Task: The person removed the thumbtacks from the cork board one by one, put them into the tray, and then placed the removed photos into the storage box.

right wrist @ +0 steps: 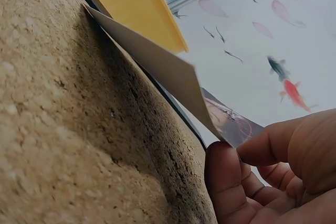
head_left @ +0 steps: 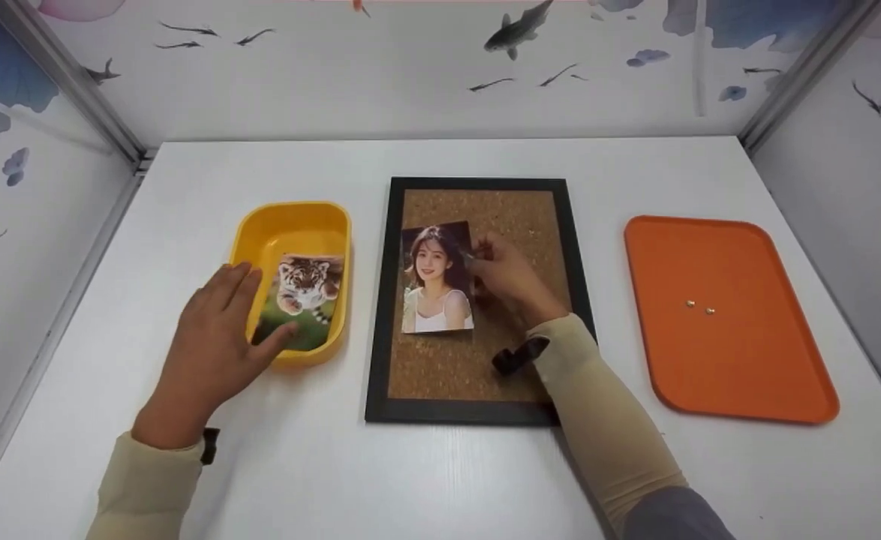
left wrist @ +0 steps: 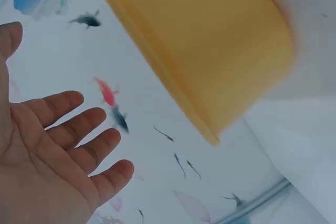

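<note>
My right hand (head_left: 514, 277) pinches the right edge of a portrait photo (head_left: 437, 300) of a person in a white top. The photo is over the left part of a black-framed cork board (head_left: 455, 371). Seen from the right wrist, its pale back (right wrist: 157, 64) tilts up from the cork, with thumb and fingertip (right wrist: 223, 171) at one corner. Beside the yellow bin (head_left: 290, 238), my left hand (head_left: 215, 345) is spread with fingers straight, holding nothing. A tiger photo (head_left: 302, 304) leans inside that bin. From the left wrist, the palm (left wrist: 47, 166) appears apart from the bin's wall (left wrist: 210, 40).
An orange tray (head_left: 733, 367) lies right of the board, bearing two small shiny metal pieces (head_left: 699, 307). Everything stands on a white table (head_left: 440, 480). Printed panels (head_left: 380, 75) with fish enclose its back and sides.
</note>
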{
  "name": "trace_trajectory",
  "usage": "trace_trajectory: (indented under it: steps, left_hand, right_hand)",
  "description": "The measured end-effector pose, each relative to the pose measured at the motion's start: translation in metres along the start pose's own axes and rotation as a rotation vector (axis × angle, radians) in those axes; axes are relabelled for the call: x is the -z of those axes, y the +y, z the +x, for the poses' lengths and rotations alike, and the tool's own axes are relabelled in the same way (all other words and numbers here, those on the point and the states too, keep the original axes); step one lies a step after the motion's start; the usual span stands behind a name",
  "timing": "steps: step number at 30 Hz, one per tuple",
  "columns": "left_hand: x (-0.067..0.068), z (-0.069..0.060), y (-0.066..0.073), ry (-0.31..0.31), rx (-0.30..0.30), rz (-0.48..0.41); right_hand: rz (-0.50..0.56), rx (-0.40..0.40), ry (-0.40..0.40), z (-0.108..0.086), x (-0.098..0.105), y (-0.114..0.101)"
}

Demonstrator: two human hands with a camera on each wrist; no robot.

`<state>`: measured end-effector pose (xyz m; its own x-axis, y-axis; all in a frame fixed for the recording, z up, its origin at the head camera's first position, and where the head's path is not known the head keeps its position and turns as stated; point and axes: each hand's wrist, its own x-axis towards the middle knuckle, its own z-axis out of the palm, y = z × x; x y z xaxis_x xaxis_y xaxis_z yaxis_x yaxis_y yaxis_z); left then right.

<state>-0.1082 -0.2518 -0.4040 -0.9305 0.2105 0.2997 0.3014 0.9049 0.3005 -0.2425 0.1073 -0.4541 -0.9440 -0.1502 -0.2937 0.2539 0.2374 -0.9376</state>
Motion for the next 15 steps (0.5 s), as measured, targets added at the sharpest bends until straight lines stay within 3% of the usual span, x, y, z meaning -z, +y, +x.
trace_trajectory:
  steps: [4,7,15]
  left_hand:
    - [-0.001,-0.008,-0.025,-0.099,0.101,0.035]
    - [-0.006,-0.012,-0.039,-0.14,0.137,0.049]
    - [-0.018,-0.019,-0.051,-0.222,0.197,0.067]
  right_hand:
    - [-0.013,-0.002,0.009,0.001,0.0,0.002]
    - [-0.021,0.003,0.011,0.001,0.001,0.002]
    - [0.012,0.007,-0.002,0.0,0.001,0.002]
